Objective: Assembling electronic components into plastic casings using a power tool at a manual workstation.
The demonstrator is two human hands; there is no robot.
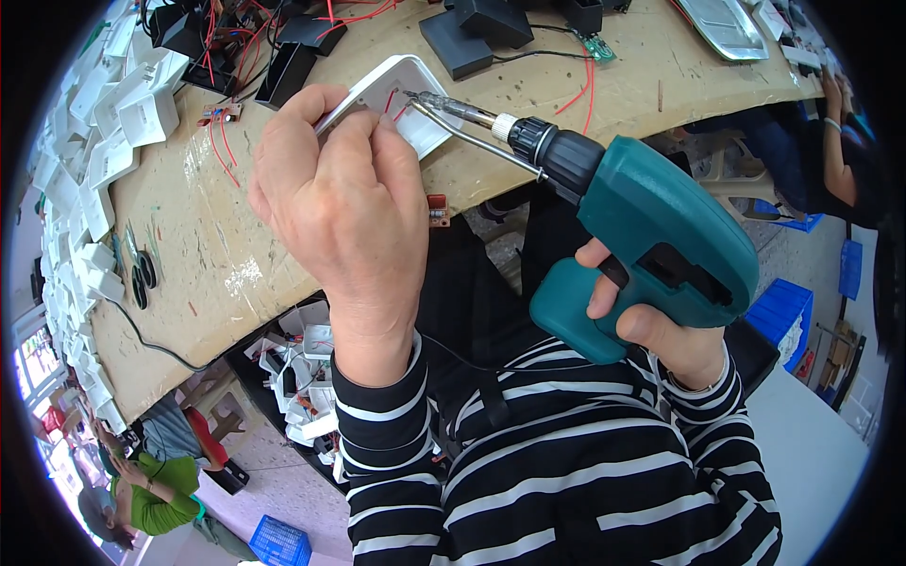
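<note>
My left hand (344, 203) grips a small white plastic housing (431, 130), tilted up above the table. Short red wires (389, 101) show inside it, by my fingertips. My right hand (661, 332) is wrapped round the handle of a dark green soldering gun (675, 222), one finger at its black trigger. From its front run a metal tip (444, 104) and a thin bent feed tube (481, 143). The tip reaches into the housing next to the wires; whether it touches anything there is too small to tell. A small brown circuit board (438, 210) lies at the table edge.
White housings (113, 118) are heaped along the left. Black boxes (456, 44) and red wires cover the far side. Scissors (142, 275) and another circuit board (222, 114) lie on the table (226, 236). A bin (311, 415) of parts stands below. Other people sit nearby.
</note>
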